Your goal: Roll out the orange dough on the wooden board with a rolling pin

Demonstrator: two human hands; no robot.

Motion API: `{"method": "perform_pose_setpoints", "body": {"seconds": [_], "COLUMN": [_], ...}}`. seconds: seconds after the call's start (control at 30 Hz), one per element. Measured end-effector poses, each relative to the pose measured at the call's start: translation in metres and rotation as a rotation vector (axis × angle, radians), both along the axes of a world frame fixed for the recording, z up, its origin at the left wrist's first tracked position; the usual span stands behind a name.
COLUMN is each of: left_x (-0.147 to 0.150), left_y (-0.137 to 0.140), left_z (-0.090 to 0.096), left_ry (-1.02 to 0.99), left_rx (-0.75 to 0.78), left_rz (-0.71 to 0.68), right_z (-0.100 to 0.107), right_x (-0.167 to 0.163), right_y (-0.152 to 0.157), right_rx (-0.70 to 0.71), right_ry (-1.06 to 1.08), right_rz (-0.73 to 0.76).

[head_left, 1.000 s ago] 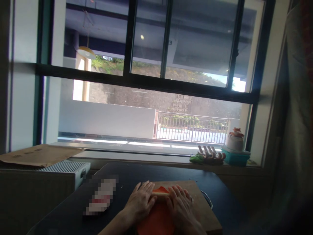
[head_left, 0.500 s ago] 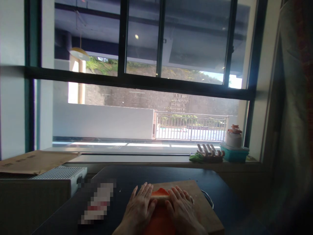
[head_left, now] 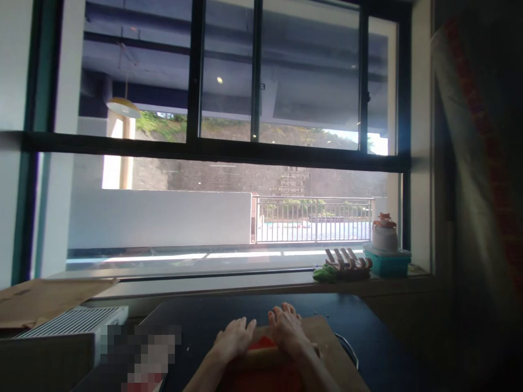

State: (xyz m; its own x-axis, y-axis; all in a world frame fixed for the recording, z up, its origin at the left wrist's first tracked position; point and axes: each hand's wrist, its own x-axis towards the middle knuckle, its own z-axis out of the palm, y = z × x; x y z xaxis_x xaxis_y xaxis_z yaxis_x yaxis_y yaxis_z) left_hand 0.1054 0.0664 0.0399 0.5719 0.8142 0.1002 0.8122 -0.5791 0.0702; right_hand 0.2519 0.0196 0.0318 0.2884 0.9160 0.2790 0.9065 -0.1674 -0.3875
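An orange sheet (head_left: 263,342) lies on a brown board (head_left: 321,328) at the bottom middle of the view. A pale wooden rolling pin (head_left: 261,357) lies across the sheet. My left hand (head_left: 236,337) reaches past the pin's left part, fingers stretched out. Beyond the pin on the right, my right hand (head_left: 286,325) has its fingers extended near the sheet's far edge. The heels of both hands and the wrists cross over the pin; whether they press on it I cannot tell. Part of the sheet is hidden under the arms.
The dark table (head_left: 196,310) carries the board, with a curved metal handle (head_left: 349,348) at its right. A blurred-out item (head_left: 151,354) lies to the left. Brown paper (head_left: 44,299) rests on a white slatted unit (head_left: 73,321). A teal box (head_left: 386,261) stands on the windowsill.
My hands lay flat on the rolling pin before; now they reach farther forward, with the pin back under the heels and wrists. The camera view has also shifted.
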Motion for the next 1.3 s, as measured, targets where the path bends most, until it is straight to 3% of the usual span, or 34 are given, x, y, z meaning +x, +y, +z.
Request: {"method": "perform_pose_setpoints", "body": {"seconds": [0.1,0.2,0.37,0.47,0.73,0.93,1.1,1.3], "left_x": [-0.007,-0.013,-0.022,-0.022,-0.009,-0.019,-0.035,-0.03], "left_y": [-0.007,-0.031,-0.066,-0.065,-0.037,-0.069,-0.095,-0.085], "left_z": [-0.006,-0.006,-0.01,-0.011,-0.004,-0.005,-0.014,-0.015], "left_ry": [0.047,0.024,-0.045,-0.067,-0.062,-0.074,-0.077,-0.099], "left_rx": [-0.056,-0.04,0.026,0.039,-0.034,0.06,0.046,0.099], "left_rz": [0.02,0.04,0.06,0.056,0.086,0.068,0.031,0.053], "right_z": [-0.006,-0.01,-0.022,-0.021,-0.01,-0.024,-0.033,-0.027], "right_x": [-0.001,-0.007,-0.021,-0.023,-0.01,-0.021,-0.032,-0.029], "right_y": [-0.005,-0.025,-0.058,-0.059,-0.027,-0.058,-0.094,-0.081], "right_rx": [-0.052,-0.101,-0.065,-0.062,-0.1,-0.013,0.071,0.067], "right_ry": [-0.007,-0.011,-0.053,-0.058,-0.034,-0.071,-0.106,-0.117], "right_rz": [-0.006,-0.003,-0.014,0.003,-0.007,0.011,0.036,0.039]}}
